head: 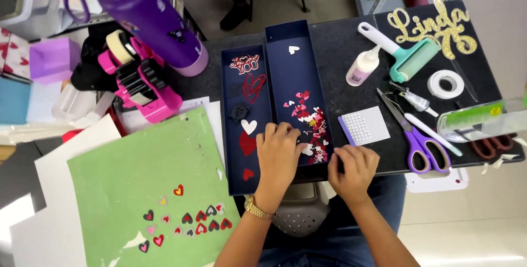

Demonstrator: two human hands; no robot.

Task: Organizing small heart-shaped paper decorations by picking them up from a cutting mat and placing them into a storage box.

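The left hand [278, 154], fingers curled together, rests on the navy tray [299, 77], fingertips touching the pile of small paper hearts [310, 124] just beyond it. The right hand [354, 169] is bunched at the tray's near corner; whether it pinches anything, I cannot tell. Purple scissors [420, 141] lie on the desk [340, 42] beyond that hand.

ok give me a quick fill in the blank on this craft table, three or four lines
1. The left hand rests in a navy tray of small paper ____.
2. The scissors right of the right hand have ____ handles.
3. The cutting mat with heart cutouts is ____.
4. The left wrist wears a gold ____.

Missing words: hearts; purple; green; watch
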